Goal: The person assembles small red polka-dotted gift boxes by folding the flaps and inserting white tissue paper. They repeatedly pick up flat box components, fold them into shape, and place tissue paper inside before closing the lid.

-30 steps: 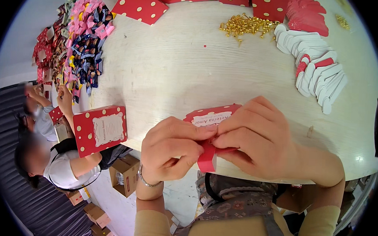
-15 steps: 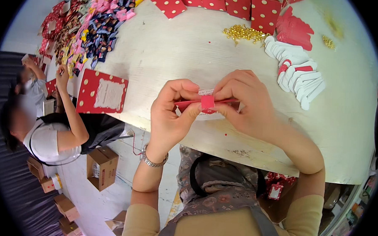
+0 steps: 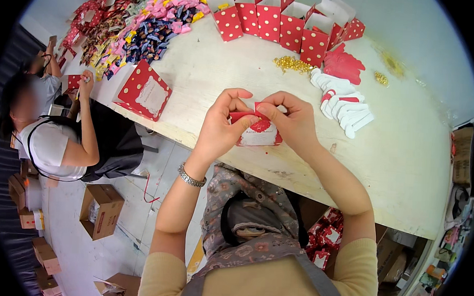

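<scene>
A row of red white-dotted boxes (image 3: 285, 23) stands at the far edge of the pale table (image 3: 406, 155), wrapped sweets (image 3: 142, 25) heaped far left, gold beads (image 3: 292, 64) and white tags (image 3: 345, 102) right, cardboard boxes (image 3: 101, 211) on the floor near left

— Where are the hands?
— Centre frame: left hand (image 3: 220, 127) and right hand (image 3: 293, 122) raised together, fingertips pinched and meeting.
— And the arms?
— Both forearms rise from the lower edge, sleeves pushed to the elbows.
</scene>
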`<state>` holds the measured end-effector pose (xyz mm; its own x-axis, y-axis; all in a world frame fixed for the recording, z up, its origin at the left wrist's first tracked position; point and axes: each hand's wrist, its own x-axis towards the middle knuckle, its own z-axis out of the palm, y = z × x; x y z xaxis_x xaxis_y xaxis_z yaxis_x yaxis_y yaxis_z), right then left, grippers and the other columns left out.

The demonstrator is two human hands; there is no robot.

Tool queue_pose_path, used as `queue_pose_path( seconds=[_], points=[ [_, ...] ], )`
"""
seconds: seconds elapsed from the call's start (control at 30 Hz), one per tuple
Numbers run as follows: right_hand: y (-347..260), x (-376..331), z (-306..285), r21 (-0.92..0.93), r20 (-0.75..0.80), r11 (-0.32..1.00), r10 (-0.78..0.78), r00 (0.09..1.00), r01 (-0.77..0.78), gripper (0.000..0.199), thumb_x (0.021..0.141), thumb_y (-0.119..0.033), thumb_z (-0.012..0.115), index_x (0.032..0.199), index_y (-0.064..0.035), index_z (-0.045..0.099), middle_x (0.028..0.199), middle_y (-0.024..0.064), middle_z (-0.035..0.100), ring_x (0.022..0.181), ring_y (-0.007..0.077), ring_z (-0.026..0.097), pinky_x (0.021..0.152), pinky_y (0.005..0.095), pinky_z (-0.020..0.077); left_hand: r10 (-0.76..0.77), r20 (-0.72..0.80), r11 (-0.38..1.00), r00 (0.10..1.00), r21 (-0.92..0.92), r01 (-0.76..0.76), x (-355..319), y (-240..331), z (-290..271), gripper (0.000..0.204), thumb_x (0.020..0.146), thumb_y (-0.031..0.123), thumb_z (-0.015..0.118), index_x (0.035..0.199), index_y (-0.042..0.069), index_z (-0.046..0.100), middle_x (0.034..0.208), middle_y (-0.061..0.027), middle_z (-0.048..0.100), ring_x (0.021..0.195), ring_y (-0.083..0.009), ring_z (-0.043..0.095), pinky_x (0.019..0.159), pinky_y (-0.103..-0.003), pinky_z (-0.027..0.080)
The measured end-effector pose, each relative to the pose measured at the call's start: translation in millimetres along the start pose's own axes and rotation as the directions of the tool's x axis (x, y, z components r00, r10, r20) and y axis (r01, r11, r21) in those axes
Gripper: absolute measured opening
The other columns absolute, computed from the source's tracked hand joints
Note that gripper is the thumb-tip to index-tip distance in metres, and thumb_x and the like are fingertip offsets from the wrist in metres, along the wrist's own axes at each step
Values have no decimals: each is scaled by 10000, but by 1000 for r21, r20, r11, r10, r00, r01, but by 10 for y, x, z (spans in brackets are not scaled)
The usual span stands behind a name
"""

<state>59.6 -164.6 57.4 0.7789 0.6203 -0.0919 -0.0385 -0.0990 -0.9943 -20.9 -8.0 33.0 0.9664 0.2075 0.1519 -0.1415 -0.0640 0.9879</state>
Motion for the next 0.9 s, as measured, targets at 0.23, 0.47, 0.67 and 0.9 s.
queue_pose_path(
  seconds=[0.23,0.47,0.67,0.9],
  points=[
    [148,-32,-38,-233,61,888,-395,917,398,100,791,-63,710,870,-8,683,789,36,615,620,77,581,484,212,461,40,-84,996,996,-77,-46,-60,-77,131,296,842,-67,580,1099,35,473,817,-28,582,729,-59,549,637,-201,464],
    [-142,-350,-429,-345,265,889,-216,940,302,57,774,-82,716,805,-34,718,725,56,639,611,86,584,535,251,454,380,63,815,923,449,-366,-256,274,11,478,758,64,731,1160,47,471,984,-93,585,1015,-176,551,828,-323,482],
    [-621,-959,-1179,-533,606,702,-75,792,473,418,668,-157,812,1050,-46,684,919,116,687,851,283,625,762,344,489,704,-306,105,641,937,333,-355,128,-1557,497,686,224,786,1100,51,572,1112,-118,563,1054,-310,478,934,-435,346],
    [202,-324,-39,-521,322,658,-439,839,544,925,685,-223,811,1416,-31,279,1483,186,257,1242,351,445,989,394,425,416,-493,411,764,851,326,-91,487,-108,389,635,312,811,895,121,594,874,-42,565,757,-234,575,659,-334,465]
  ],
)
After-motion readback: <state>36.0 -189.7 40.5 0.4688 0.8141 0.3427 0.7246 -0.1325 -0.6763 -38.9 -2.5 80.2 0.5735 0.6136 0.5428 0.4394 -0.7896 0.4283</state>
